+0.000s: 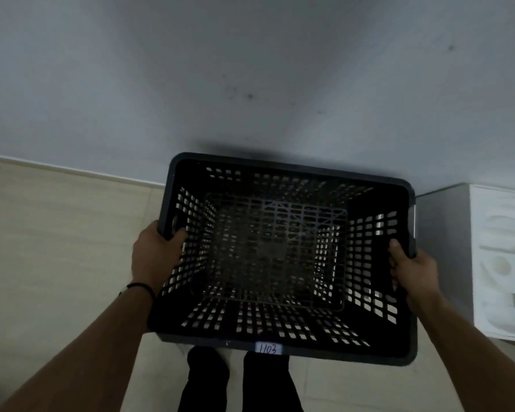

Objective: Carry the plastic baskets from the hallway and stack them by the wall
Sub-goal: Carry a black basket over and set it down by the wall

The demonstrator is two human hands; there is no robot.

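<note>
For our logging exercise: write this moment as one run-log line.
left hand: gripping rim | right hand: gripping rim | black plastic basket: empty, by wall

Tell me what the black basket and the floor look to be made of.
Basket: apparently moulded plastic, matte black; sign: uniform lattice holes, rounded rim. Floor: likely tile or laminate, pale beige, faint sheen, with a thin seam; which one is unclear.

Handwritten "1103" on a small white label (267,348) on the near rim of the black basket (286,257).
</note>
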